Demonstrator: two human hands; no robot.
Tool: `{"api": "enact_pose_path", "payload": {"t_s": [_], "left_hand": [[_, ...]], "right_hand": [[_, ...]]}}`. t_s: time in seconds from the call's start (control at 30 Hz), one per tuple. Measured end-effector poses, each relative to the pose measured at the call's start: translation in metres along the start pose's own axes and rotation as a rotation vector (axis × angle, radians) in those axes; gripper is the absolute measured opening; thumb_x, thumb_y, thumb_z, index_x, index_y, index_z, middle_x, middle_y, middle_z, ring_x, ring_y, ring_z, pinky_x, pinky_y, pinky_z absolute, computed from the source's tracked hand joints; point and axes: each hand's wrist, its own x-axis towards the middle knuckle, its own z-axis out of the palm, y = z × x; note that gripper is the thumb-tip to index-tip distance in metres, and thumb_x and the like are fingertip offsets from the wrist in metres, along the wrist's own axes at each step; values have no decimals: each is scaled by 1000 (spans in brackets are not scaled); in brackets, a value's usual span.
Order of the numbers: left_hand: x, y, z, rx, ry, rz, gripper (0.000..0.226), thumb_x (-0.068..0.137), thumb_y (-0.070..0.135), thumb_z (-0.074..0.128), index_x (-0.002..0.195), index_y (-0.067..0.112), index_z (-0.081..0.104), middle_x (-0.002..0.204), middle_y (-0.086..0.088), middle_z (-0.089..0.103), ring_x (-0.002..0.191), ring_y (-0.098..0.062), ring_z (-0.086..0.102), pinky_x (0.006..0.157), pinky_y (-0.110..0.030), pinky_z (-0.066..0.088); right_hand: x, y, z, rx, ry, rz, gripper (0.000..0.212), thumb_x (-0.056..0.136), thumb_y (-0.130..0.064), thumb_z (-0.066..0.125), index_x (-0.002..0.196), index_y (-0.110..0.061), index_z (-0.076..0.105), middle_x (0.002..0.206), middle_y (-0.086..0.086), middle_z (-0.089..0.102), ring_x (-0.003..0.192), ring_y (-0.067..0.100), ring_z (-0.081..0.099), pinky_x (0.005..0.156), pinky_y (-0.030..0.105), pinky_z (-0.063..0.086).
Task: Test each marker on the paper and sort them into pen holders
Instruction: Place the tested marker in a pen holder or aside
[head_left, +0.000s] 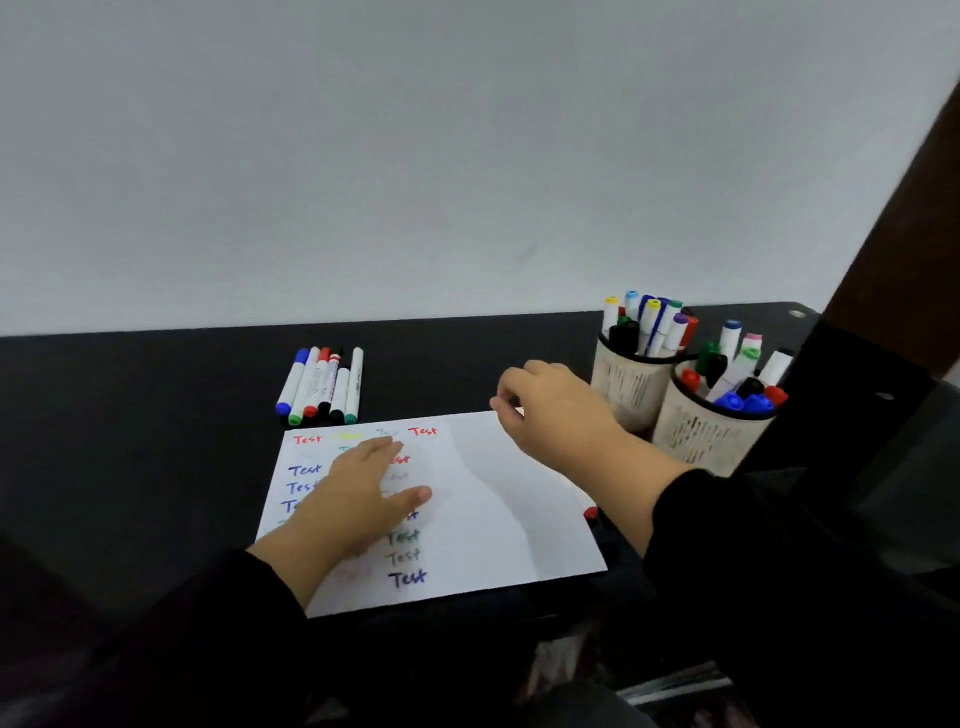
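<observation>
Untested markers: row of six on the table, beyond the paper's far-left corner, long axes pointing away. Left hand: flat on paper, fingers straight, nearer. Right hand: fingers curled, possibly pinching something; blurred.
</observation>
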Motion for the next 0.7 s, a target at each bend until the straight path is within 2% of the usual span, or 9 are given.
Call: {"api": "enact_pose_path", "payload": {"t_s": [0.1, 0.2, 0.3, 0.47, 0.57, 0.7], "left_hand": [[-3, -29, -13, 29, 11, -67, 77, 87, 59, 49, 149, 28, 15, 156, 13, 7, 143, -10, 8, 114, -39, 18], [-4, -57, -22, 45, 0, -110, 80, 85, 62, 46, 150, 30, 12, 156, 17, 3, 143, -9, 5, 114, -39, 20], [-4, -73, -24, 58, -16, -101, 81, 85, 65, 44, 150, 31, 9, 155, 20, 0, 143, -7, 3, 115, -36, 18], [-1, -81, -21, 2, 1, -91, 82, 83, 66, 45, 149, 34, 8, 153, 26, -2, 142, -3, 3, 114, -32, 18], [0, -83, -18, -4, 16, -79, 83, 82, 67, 46, 149, 36, 8, 153, 26, -2, 141, -2, 3, 114, -31, 17], [2, -87, -16, -8, 15, -79, 84, 80, 69, 45, 148, 38, 7, 152, 28, -3, 141, -1, 3, 112, -29, 17]], "right_hand": [[27, -22, 24, 97, -106, -19, 21, 97, -33, 45, 108, -20, 59, 102, -1, 58, 91, 15, 52, 74, 27, 46], [58, -43, 47, 200, -201, -40, 24, 96, -32, 49, 116, -22, 58, 102, -4, 53, 93, 13, 51, 76, 27, 45], [86, -60, 68, 246, -275, -80, 33, 96, -31, 49, 128, -25, 52, 115, -1, 52, 103, 15, 53, 83, 29, 46], [125, -78, 102, 162, -352, -226, 42, 97, -26, 46, 139, -28, 41, 133, 3, 46, 116, 20, 48, 91, 36, 46], [137, -78, 117, 61, -357, -314, 45, 96, -17, 44, 139, -29, 40, 130, 1, 45, 117, 20, 42, 90, 35, 45], [146, -75, 129, -86, -325, -468, 46, 93, -6, 47, 134, -26, 43, 122, 3, 47, 108, 21, 43, 82, 34, 44]]}}
